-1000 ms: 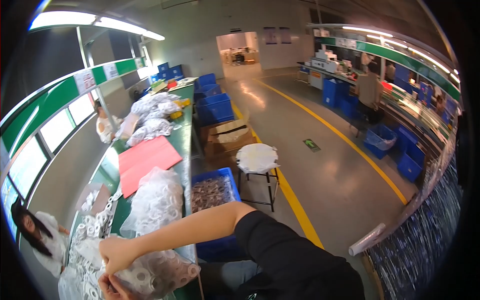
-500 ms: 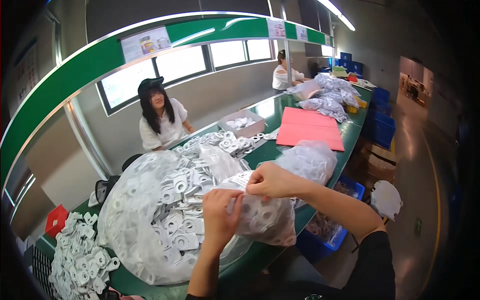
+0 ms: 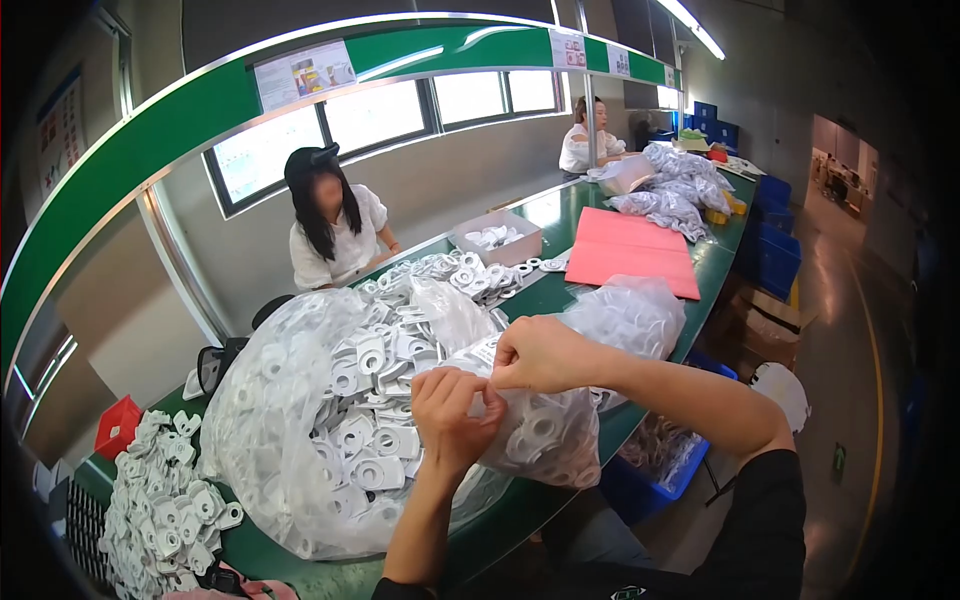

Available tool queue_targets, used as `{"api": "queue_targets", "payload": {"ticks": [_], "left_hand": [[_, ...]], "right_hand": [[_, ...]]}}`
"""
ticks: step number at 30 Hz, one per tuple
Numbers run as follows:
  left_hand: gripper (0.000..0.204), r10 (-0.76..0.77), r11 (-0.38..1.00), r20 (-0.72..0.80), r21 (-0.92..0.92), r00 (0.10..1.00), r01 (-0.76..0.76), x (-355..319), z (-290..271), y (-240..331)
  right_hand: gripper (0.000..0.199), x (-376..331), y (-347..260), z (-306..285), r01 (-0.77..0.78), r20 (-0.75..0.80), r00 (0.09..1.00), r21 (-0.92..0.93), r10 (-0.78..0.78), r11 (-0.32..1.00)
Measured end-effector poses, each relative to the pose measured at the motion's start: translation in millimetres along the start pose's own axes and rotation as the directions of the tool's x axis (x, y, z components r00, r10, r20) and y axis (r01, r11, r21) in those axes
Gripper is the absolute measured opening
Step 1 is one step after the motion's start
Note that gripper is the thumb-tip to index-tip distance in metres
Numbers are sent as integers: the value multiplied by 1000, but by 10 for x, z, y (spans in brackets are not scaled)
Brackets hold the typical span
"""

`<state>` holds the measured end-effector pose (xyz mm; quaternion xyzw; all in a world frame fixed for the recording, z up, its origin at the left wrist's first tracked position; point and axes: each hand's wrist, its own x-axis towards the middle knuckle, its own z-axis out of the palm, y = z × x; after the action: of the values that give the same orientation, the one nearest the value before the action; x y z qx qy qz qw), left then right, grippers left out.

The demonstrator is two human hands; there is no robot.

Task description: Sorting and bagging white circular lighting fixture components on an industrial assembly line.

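I note a green table (image 3: 535,310) running to upper right. Left of centre, a large bag (image 3: 268,405) lies open — presumably for easy reach. Centre: a smaller filled bag (image 3: 545,432), its top pinched by left hand (image 3: 452,412) and right hand (image 3: 543,354), close together — seemingly to hold it gathered.

White light glares through the dark-framed rectangular windows (image 3: 372,112) before me; a long white tube lamp (image 3: 690,28) shines overhead. My bare left hand (image 3: 450,415) and bare right hand (image 3: 548,356) look fairly crisp. The smooth grey floor (image 3: 835,330) is dim. Straight edges bow toward blackened corners.
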<state>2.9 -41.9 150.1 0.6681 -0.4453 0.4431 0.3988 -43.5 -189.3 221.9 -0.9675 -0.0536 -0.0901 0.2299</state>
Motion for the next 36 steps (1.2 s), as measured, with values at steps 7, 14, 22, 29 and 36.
{"api": "queue_targets", "payload": {"ticks": [7,14,22,29,36], "left_hand": [[6,-495,792,24,-398,869,462,-148,86,-4],[10,-267,914,167,-268,949,305,5,-111,23],[8,-135,981,158,-119,978,154,55,-160,87],[5,-388,895,171,-166,906,414,-5,-128,83],[5,-407,888,99,-193,908,418,-31,-73,98]], "right_hand": [[20,-133,101,101,2,-24,1000,376,7,927],[15,-207,200,236,157,-228,973,528,-40,834],[15,-276,108,177,115,-207,978,390,-34,914],[13,-286,59,140,216,-387,915,241,-110,946],[11,-274,19,232,220,-412,902,171,-133,960]]}}
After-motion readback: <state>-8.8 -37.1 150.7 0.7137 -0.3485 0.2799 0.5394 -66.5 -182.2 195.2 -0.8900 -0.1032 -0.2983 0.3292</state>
